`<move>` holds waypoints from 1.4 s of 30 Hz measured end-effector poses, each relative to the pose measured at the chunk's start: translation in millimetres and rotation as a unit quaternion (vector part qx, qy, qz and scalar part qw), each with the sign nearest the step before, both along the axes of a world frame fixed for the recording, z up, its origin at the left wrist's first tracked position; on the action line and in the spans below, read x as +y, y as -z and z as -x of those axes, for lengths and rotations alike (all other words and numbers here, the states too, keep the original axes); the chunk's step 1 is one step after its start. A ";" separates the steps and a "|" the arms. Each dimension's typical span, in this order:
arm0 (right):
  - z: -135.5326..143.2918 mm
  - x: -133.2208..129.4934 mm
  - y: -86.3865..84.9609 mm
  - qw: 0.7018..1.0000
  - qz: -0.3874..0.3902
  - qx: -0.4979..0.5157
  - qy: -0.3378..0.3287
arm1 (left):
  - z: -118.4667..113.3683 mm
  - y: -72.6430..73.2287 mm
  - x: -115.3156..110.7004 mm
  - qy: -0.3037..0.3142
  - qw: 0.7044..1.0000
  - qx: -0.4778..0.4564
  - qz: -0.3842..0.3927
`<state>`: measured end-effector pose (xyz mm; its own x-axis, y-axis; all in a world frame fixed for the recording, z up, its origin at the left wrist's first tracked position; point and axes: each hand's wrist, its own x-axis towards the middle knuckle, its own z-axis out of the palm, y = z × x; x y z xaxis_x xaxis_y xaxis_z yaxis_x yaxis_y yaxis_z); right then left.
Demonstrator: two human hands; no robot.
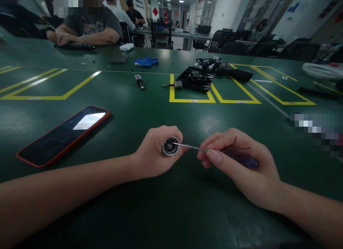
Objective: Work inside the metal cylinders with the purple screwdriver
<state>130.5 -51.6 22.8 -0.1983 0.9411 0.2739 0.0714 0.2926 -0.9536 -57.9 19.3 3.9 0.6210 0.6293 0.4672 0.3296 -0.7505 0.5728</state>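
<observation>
My left hand (158, 150) is wrapped round a cylindrical metal part (164, 151), whose round end faces up towards me. Inside its silver rim are a dark recess and a small central stud; the rest of it is hidden by my fingers. My right hand (235, 163) grips a screwdriver (245, 161) with a dark bluish-purple handle. Its thin metal shaft points left, and the tip reaches into the mouth of the part. Whether the tip touches anything inside I cannot tell.
A phone in an orange-red case (64, 134) lies left on the green table (128, 213). Farther off are a small metal-ended piece (139, 82), a blue glove (146, 62), and a black plastic bag (194, 79) beside several dark metal parts. A person (91, 30) sits across the table.
</observation>
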 end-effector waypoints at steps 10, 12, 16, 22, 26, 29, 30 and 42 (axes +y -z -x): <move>-2.4 -3.1 -2.4 0.999 -0.034 -0.030 0.009 | 0.3 -2.4 0.6 -0.005 1.000 0.026 0.006; -2.5 -3.1 -2.8 0.998 -0.039 -0.038 0.010 | 0.5 -2.8 0.8 -0.001 1.000 0.021 0.010; -2.9 -2.9 -3.5 0.995 -0.070 -0.066 0.016 | 0.3 -2.5 0.4 0.000 1.000 0.012 0.015; -7.8 0.0 -9.2 0.952 -0.222 -0.201 -0.054 | 0.0 -1.9 -0.6 -0.009 1.000 0.005 0.006; -14.5 4.5 -16.1 0.935 -0.258 -0.231 -0.077 | 0.6 -2.6 -0.1 -0.007 1.000 -0.020 0.015; -19.3 5.7 -20.1 0.924 -0.278 -0.250 -0.083 | 1.4 -4.2 0.1 -0.004 0.999 -0.026 0.042; -20.9 5.6 -20.8 0.923 -0.279 -0.251 -0.082 | 1.7 -4.9 -0.1 -0.006 0.998 -0.027 0.050; -34.7 11.8 -5.7 0.979 -0.183 -0.085 0.007 | 4.5 -9.9 -2.0 -0.028 0.994 -0.019 0.102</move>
